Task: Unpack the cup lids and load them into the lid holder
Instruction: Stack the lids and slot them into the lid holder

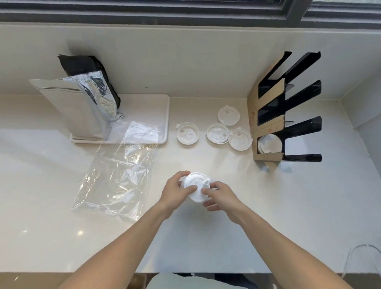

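Both hands grip a stack of lids (196, 186) above the worktop's (56, 232) near edge: left hand (177, 190) and right hand (220, 197) clamped on its sides.

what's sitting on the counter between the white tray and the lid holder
Four loose lids lie between the tray and the holder, seen in the head view.

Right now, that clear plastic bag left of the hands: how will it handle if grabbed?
The clear plastic bag lies crumpled and flat, so it is probably floppy and very light. Its glossy film on the smooth counter suggests that a push would slide it.
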